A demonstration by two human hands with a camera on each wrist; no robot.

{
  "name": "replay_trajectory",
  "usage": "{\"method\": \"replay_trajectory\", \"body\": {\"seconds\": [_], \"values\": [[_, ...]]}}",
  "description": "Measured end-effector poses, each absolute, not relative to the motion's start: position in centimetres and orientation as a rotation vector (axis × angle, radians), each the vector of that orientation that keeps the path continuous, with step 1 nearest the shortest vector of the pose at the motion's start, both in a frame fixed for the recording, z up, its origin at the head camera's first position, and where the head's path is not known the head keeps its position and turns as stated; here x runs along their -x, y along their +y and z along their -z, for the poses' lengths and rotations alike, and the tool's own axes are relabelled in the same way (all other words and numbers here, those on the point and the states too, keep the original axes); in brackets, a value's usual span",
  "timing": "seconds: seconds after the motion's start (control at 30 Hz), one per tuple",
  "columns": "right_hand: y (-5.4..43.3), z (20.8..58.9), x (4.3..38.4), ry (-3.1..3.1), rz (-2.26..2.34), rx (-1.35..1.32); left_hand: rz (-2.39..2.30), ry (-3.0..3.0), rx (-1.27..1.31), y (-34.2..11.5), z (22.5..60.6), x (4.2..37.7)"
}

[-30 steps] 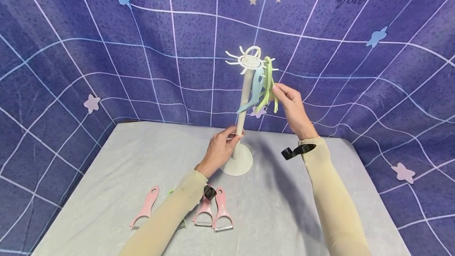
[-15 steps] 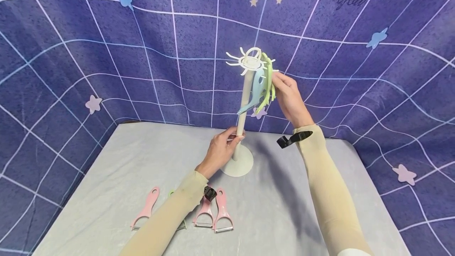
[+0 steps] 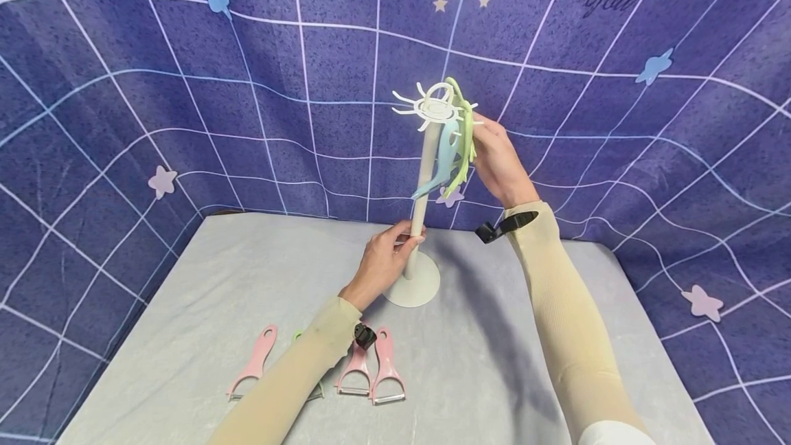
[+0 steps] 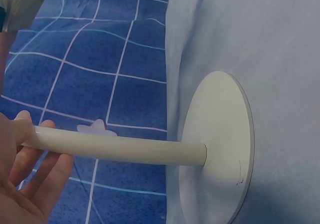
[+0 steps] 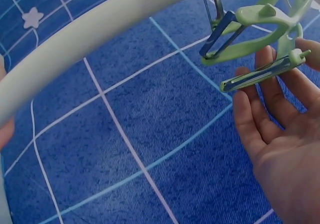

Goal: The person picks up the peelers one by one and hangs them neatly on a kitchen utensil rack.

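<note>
My left hand (image 3: 383, 259) grips the lower part of a white hook stand's pole (image 3: 425, 170), above its round base (image 3: 428, 287). The fingers curl round the pole in the left wrist view. Up beside the ring of hooks (image 3: 436, 109), my right hand (image 3: 499, 162) pinches a green peeler (image 5: 294, 59) between thumb and fingers. Its handle end reaches above the hooks. Another green peeler (image 5: 265, 15) is right beside it in the right wrist view. A light blue peeler (image 3: 446, 156) hangs from a hook near the pole. Overlap hides which hook the held peeler is at.
Pink peelers (image 3: 384, 356) lie on the grey-covered table (image 3: 482, 390), one more (image 3: 262, 349) farther left. A green peeler (image 3: 318, 392) is mostly hidden under my left forearm. A purple gridded cloth (image 3: 334, 40) hangs behind and at both sides.
My right hand has moved up and slightly left, raising the green peeler so its top stands higher beside the hooks. The left hand keeps its grip on the pole.
</note>
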State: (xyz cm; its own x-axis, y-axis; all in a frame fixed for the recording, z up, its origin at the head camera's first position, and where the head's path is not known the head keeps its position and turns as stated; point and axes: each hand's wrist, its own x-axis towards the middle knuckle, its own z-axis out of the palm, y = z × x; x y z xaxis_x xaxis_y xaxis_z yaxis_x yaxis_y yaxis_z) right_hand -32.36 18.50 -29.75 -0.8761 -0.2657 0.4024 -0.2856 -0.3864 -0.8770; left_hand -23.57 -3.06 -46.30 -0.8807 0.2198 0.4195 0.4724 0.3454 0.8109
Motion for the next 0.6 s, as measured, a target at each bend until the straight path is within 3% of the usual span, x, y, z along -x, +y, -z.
{"method": "replay_trajectory", "body": {"seconds": [0.6], "values": [[17.77,29.27,32.53,-1.677,-2.538,-0.832,1.558,-2.361,0.638,-3.08,46.28,23.47]]}}
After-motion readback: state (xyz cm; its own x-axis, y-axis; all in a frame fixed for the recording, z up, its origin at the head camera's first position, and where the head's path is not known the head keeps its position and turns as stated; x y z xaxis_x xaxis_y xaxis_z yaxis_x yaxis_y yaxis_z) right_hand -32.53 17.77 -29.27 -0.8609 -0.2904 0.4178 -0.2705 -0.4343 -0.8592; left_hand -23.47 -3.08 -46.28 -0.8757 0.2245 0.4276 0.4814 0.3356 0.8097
